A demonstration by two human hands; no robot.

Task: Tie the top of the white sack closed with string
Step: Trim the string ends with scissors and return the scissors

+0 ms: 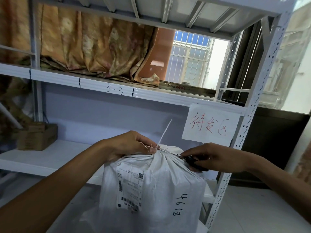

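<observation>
The left hand (133, 145) pinches the white sack's (151, 187) gathered neck while the right hand (212, 158) holds black scissors (193, 163) against it.

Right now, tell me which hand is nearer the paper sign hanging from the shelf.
Right. The right hand, holding black scissors at the white sack neck, sits just below the paper sign. The left hand grips the gathered top, farther left of it.

white shelf rack (117, 88) — draped cloth (94, 47) above, cardboard box (37, 137) below.
</observation>
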